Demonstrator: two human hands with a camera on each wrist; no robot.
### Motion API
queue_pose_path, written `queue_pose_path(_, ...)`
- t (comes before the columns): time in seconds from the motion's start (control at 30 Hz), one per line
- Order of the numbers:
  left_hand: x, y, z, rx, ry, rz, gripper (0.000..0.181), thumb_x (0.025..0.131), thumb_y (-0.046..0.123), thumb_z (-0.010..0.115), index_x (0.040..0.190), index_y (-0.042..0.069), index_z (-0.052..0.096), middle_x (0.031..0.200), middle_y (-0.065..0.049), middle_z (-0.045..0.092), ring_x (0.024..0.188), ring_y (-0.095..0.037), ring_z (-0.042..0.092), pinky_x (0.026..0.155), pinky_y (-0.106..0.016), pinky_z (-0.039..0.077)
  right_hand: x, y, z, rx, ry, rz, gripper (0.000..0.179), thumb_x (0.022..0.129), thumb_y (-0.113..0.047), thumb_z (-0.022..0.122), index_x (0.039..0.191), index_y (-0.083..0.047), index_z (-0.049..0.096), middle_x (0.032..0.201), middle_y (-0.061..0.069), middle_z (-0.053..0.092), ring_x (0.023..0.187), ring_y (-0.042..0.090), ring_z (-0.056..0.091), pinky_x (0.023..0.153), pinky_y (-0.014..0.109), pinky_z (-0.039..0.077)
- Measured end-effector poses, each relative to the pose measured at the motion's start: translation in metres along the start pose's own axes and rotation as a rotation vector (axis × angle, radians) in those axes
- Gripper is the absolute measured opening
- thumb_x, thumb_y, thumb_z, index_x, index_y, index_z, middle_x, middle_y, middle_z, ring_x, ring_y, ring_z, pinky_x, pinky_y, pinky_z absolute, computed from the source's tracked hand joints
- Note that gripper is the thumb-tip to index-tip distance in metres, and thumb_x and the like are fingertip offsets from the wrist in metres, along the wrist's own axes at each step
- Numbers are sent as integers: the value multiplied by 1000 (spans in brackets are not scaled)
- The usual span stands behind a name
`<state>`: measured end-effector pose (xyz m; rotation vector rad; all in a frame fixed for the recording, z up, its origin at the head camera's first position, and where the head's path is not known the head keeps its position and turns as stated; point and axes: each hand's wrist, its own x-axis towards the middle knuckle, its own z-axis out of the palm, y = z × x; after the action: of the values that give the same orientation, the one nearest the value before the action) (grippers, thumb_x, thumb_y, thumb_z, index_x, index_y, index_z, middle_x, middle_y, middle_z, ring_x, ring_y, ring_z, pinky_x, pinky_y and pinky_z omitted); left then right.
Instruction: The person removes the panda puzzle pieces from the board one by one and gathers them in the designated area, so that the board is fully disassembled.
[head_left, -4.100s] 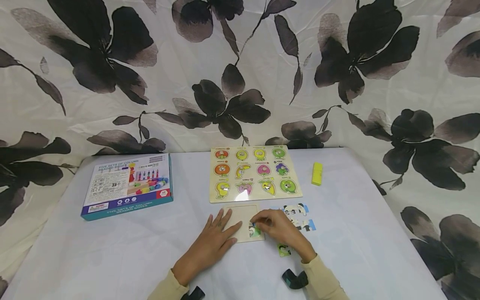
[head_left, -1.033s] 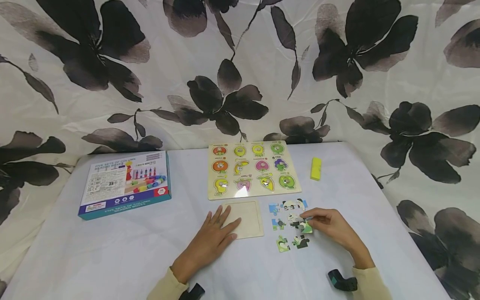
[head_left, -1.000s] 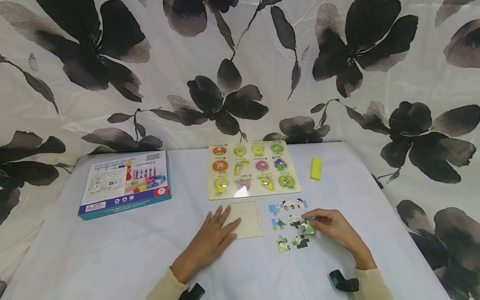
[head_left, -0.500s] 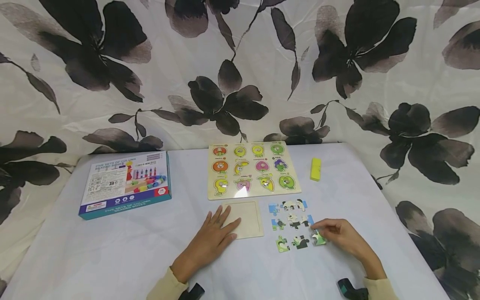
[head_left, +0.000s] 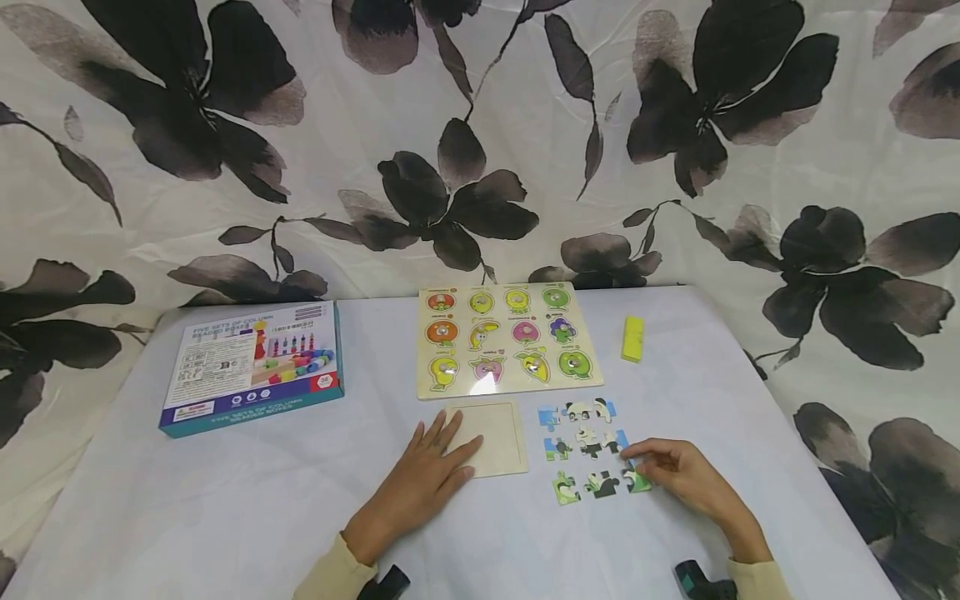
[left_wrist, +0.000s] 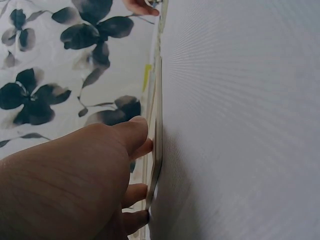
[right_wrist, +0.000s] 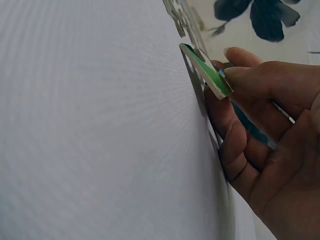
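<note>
My left hand point(head_left: 420, 487) lies spread over the left side of a shallow wooden puzzle tray point(head_left: 498, 437), its fingertips on the bare base. In the left wrist view the fingers reach across the tray's edge point(left_wrist: 158, 125). My right hand point(head_left: 678, 471) pinches a green corner jigsaw piece point(right_wrist: 207, 72) between thumb and fingers, tilted close over the cloth in the right wrist view. From the head view this piece sits at the lower right of several loose panda jigsaw pieces point(head_left: 587, 442), laid out in rows right of the tray.
Behind the tray lies a fruit peg-puzzle board point(head_left: 506, 342). A boxed bead set point(head_left: 251, 371) stands at the back left, and a yellow block point(head_left: 632, 339) at the back right. White cloth covers the table point(head_left: 247, 508), with a floral curtain point(head_left: 315, 158) behind it.
My right hand has carried the green piece from the tray to the right, past the middle row, and down to the lower right corner of the loose pieces. The left hand stays put.
</note>
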<state>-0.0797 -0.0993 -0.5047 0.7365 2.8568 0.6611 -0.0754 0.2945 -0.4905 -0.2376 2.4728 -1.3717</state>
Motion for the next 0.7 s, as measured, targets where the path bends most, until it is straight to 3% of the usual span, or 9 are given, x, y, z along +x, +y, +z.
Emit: queue_pose_path(0.7, -1, -1, 0, 18, 13, 8, 46, 99, 42, 47, 142, 27, 48, 157, -8, 25, 146, -31, 14, 115, -54, 12, -3, -4, 1, 6, 48, 19, 23, 88, -15, 68, 110, -7, 71, 115, 13, 67, 77, 9, 56, 65, 25, 48)
